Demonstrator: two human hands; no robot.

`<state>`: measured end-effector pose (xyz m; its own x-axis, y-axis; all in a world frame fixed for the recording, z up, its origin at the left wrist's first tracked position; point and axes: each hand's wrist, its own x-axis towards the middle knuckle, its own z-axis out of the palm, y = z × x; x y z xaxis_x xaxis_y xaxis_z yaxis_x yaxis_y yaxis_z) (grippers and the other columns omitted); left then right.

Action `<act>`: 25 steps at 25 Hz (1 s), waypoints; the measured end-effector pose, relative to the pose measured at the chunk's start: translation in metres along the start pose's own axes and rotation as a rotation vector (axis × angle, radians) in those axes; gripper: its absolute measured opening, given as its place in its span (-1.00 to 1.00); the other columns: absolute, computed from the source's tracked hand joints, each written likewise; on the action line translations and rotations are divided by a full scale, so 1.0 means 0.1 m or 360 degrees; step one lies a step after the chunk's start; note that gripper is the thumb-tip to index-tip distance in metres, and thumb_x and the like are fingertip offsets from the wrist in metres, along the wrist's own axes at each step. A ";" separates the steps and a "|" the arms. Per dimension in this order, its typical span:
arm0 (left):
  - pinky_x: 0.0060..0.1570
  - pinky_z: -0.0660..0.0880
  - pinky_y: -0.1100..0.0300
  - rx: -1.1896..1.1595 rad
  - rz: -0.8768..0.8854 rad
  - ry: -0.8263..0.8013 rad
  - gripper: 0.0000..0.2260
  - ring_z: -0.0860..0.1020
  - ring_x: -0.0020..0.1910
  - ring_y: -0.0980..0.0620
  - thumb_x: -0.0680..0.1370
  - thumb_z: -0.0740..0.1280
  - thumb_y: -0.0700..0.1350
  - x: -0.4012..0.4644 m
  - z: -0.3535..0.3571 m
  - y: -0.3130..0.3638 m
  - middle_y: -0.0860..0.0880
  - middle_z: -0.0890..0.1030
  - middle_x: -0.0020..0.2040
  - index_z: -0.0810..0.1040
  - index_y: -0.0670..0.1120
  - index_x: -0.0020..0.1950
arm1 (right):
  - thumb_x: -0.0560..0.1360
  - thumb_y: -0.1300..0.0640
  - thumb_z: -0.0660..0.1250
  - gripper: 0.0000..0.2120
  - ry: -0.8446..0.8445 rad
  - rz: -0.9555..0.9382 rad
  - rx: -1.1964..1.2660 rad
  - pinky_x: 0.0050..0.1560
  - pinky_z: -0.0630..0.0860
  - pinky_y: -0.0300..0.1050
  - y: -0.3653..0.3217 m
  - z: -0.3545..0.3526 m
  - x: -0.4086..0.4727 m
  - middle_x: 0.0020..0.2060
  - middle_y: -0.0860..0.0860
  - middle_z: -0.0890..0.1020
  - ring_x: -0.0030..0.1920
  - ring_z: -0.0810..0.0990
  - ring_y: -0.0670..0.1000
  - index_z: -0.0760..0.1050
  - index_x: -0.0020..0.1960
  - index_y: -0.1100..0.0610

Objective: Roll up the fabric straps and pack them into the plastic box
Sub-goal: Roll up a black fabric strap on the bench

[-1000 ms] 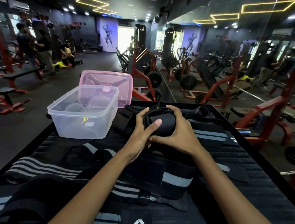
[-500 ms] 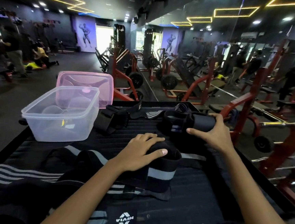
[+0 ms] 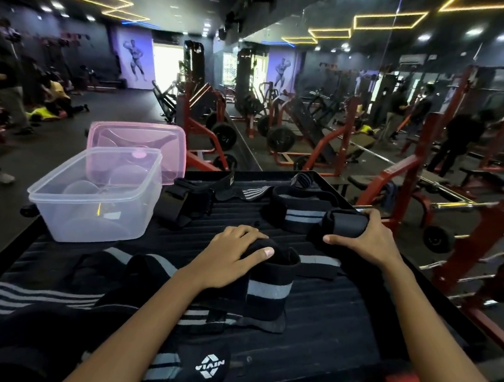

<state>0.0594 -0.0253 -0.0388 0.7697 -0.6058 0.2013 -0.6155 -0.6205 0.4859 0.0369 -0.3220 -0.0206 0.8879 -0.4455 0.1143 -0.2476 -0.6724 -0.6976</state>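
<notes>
Right hand (image 3: 372, 242): fingers curled round a rolled strap (image 3: 345, 225) near the table's (image 3: 325, 319) right edge. Left hand (image 3: 233, 254): fingers spread, pressing a loose strap (image 3: 269, 290) mid-table. Box (image 3: 94, 198): far-left corner, apparently without straps. Step: rolling. Next, likely: carry the roll leftward into it.

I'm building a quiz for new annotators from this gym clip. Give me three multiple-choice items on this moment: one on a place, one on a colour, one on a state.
1. Where does the clear plastic box stand?
A. at the table's far left
B. at the table's far right
C. on the floor

2. What colour is the lid behind the box?
A. green
B. pink
C. yellow

3. What is the right hand doing?
A. hanging idle
B. gripping a rolled black strap
C. lifting the lid

Answers:
1 A, the box sits by the table's left edge.
2 B, the lid is translucent pink.
3 B, its fingers curl round the roll, while the left hand rests on a striped strap.
</notes>
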 end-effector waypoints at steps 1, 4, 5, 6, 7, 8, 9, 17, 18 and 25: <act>0.38 0.12 0.10 0.0003 0.0000 0.0000 -0.56 0.23 0.39 0.12 0.57 0.07 0.26 0.00 0.00 0.00 0.16 0.35 0.38 0.37 0.13 0.39 | 0.08 -0.26 0.61 0.06 -0.0010 0.0003 0.0003 0.26 0.44 0.12 0.00 -0.01 0.00 0.35 0.16 0.42 0.33 0.41 0.21 0.21 0.38 0.13; 0.37 0.13 0.10 0.0034 0.0015 0.0002 -0.57 0.23 0.38 0.12 0.58 0.08 0.25 0.01 0.02 -0.01 0.16 0.35 0.38 0.37 0.12 0.39 | 0.06 -0.28 0.60 0.09 -0.0053 0.0003 0.0066 0.29 0.43 0.11 0.01 -0.03 -0.01 0.37 0.13 0.40 0.34 0.40 0.18 0.21 0.42 0.10; 0.37 0.14 0.11 0.0022 0.0019 0.0015 -0.57 0.24 0.38 0.13 0.57 0.09 0.24 0.01 0.01 -0.02 0.16 0.35 0.38 0.37 0.12 0.39 | 0.03 -0.34 0.57 0.12 -0.0039 -0.0010 0.0075 0.29 0.42 0.11 -0.01 -0.03 -0.02 0.37 0.12 0.40 0.35 0.40 0.17 0.22 0.42 0.10; 0.37 0.16 0.13 -0.0032 0.0023 0.0049 -0.56 0.25 0.38 0.13 0.57 0.12 0.23 0.02 0.00 -0.03 0.15 0.35 0.38 0.37 0.11 0.39 | 0.02 -0.42 0.52 0.14 0.0012 -0.0039 0.0034 0.29 0.42 0.13 -0.03 -0.03 -0.03 0.38 0.11 0.38 0.36 0.39 0.16 0.23 0.43 0.09; 0.36 0.19 0.16 -0.0137 0.0020 0.0109 -0.57 0.26 0.37 0.14 0.57 0.16 0.21 0.03 -0.02 -0.04 0.15 0.36 0.36 0.39 0.09 0.39 | 0.04 -0.48 0.46 0.13 0.0097 -0.0083 -0.0058 0.29 0.42 0.16 -0.07 -0.01 -0.04 0.38 0.11 0.37 0.37 0.37 0.17 0.23 0.43 0.08; 0.34 0.23 0.18 -0.0277 0.0008 0.0200 -0.59 0.29 0.36 0.14 0.57 0.20 0.18 0.04 -0.04 -0.06 0.14 0.38 0.34 0.41 0.06 0.37 | 0.11 -0.49 0.42 0.07 0.0209 -0.0167 -0.0175 0.27 0.42 0.18 -0.12 0.02 -0.05 0.37 0.12 0.37 0.37 0.36 0.18 0.25 0.43 0.09; 0.33 0.28 0.19 -0.0412 -0.0015 0.0306 -0.62 0.34 0.34 0.14 0.57 0.24 0.14 0.06 -0.07 -0.09 0.14 0.42 0.31 0.45 0.05 0.35 | 0.19 -0.45 0.40 -0.02 0.0332 -0.0308 -0.0287 0.25 0.41 0.17 -0.21 0.05 -0.04 0.34 0.13 0.38 0.35 0.37 0.19 0.29 0.41 0.11; 0.21 0.23 0.35 -0.0144 -0.0263 0.0896 -0.76 0.39 0.24 0.00 0.52 0.36 -0.12 0.03 -0.29 -0.49 -0.01 0.45 0.20 0.53 -0.08 0.18 | 0.42 -0.03 0.45 -0.51 -0.0387 -0.1222 -0.0491 0.23 0.41 -0.02 -1.68 0.90 0.27 0.20 0.08 0.46 0.25 0.43 0.07 0.40 0.26 0.12; 0.19 0.21 0.36 -0.0094 -0.0297 0.0931 -0.76 0.39 0.23 -0.01 0.52 0.36 -0.12 0.01 -0.32 -0.54 -0.02 0.45 0.20 0.53 -0.09 0.17 | 0.42 0.01 0.46 -0.52 -0.0466 -0.1260 -0.0544 0.22 0.41 -0.03 -1.84 1.06 0.33 0.21 0.09 0.46 0.25 0.44 0.09 0.40 0.26 0.13; 0.25 0.38 0.15 -0.0051 -0.0476 0.1019 -0.77 0.41 0.22 -0.02 0.50 0.34 -0.14 0.04 -0.36 -0.75 -0.03 0.42 0.18 0.52 -0.12 0.14 | 0.38 0.06 0.48 -0.55 -0.0752 -0.1322 -0.0835 0.11 0.41 -0.06 -2.37 1.93 0.60 0.14 0.19 0.55 0.18 0.50 0.18 0.49 0.19 0.22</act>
<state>0.1148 0.0362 -0.0435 0.8595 0.0067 0.5111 -0.3642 -0.6936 0.6216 0.2238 -0.0753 0.0155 0.8860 0.4611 0.0491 0.4635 -0.8770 -0.1268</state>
